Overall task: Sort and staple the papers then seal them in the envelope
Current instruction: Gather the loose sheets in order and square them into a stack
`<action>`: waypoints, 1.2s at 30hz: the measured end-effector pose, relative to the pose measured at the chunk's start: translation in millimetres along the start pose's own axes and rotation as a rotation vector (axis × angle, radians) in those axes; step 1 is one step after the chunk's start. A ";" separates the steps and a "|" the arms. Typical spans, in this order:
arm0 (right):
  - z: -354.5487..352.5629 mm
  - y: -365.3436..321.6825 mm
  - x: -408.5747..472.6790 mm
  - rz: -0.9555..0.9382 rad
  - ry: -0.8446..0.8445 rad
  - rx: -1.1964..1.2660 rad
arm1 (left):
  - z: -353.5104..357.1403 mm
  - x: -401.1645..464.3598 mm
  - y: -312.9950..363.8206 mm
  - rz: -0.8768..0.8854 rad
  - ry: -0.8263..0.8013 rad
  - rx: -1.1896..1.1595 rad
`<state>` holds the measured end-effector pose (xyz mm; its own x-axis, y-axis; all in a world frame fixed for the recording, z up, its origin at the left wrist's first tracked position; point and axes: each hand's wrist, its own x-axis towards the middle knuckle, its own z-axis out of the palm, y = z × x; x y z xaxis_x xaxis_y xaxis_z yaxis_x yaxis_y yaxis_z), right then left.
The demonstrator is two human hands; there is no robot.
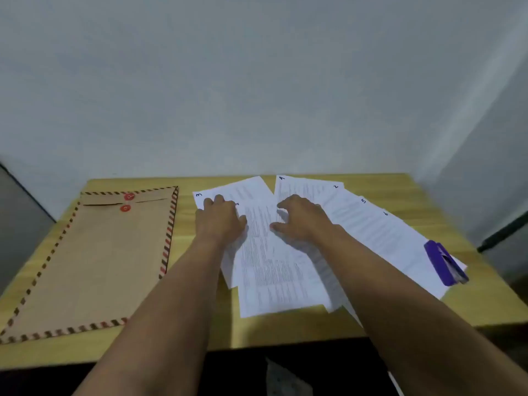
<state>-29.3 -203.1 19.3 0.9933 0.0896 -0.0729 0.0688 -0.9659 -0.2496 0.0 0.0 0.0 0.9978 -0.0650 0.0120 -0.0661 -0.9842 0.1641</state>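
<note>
Several printed white papers (274, 270) lie fanned across the middle and right of the wooden table (400, 190), with handwritten numbers at their corners. My left hand (220, 218) rests flat on the upper left of the topmost sheet, over the sheet marked 3. My right hand (300, 218) presses, fingers spread, on the sheets just right of it. A brown envelope (94, 261) with a striped border and two red string buttons lies flat at the left. A purple stapler (445, 262) sits on the rightmost sheet.
The table stands against a pale wall (257, 81). A dark object (503, 235) leans beside the table's right edge. Dark floor (285, 372) shows below the front edge.
</note>
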 end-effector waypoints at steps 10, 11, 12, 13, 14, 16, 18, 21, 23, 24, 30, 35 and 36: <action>17.6 0.0 14.1 -0.004 -0.016 0.005 | 22.2 20.0 -0.3 -0.144 0.070 -0.032; 18.0 0.5 14.1 -0.001 -0.018 0.011 | 21.6 22.1 1.0 -0.165 0.067 -0.087; 18.0 0.0 13.7 -0.001 -0.018 0.016 | 21.4 24.7 2.2 -0.190 0.067 -0.153; 17.9 0.2 13.6 0.005 -0.018 0.019 | 20.7 27.5 3.1 -0.220 0.070 -0.228; 17.8 0.2 13.7 0.008 -0.013 0.023 | 20.0 29.3 3.9 -0.246 0.082 -0.305; 17.2 -0.3 13.6 0.013 -0.004 0.025 | 19.4 31.5 4.3 -0.264 0.114 -0.444; 16.7 0.0 14.5 0.015 -0.006 0.027 | 21.0 32.8 3.6 -0.259 0.123 -0.577; 16.2 -0.1 16.1 0.016 -0.024 0.023 | 18.1 32.0 0.8 -0.247 0.123 -0.654; 13.8 -0.6 16.9 0.000 -0.041 -0.007 | 13.8 32.4 0.5 -0.239 0.140 -0.679; 11.9 -0.7 17.1 -0.011 -0.060 -0.038 | 10.8 32.3 1.6 -0.230 0.155 -0.695; 3.3 4.0 10.6 -0.042 -0.108 -0.148 | -21.2 25.1 16.4 -0.143 0.287 -0.739; -12.1 12.0 -3.1 -0.007 -0.079 -0.100 | -67.5 17.2 23.1 -0.053 0.435 -0.719; -17.7 11.9 -4.1 0.000 -0.081 -0.078 | -77.4 16.2 23.3 -0.042 0.454 -0.710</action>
<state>-30.9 -219.2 33.7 0.9827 0.1062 -0.1517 0.0792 -0.9815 -0.1743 14.6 -11.3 80.4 0.9122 0.1915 0.3623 -0.1650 -0.6376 0.7525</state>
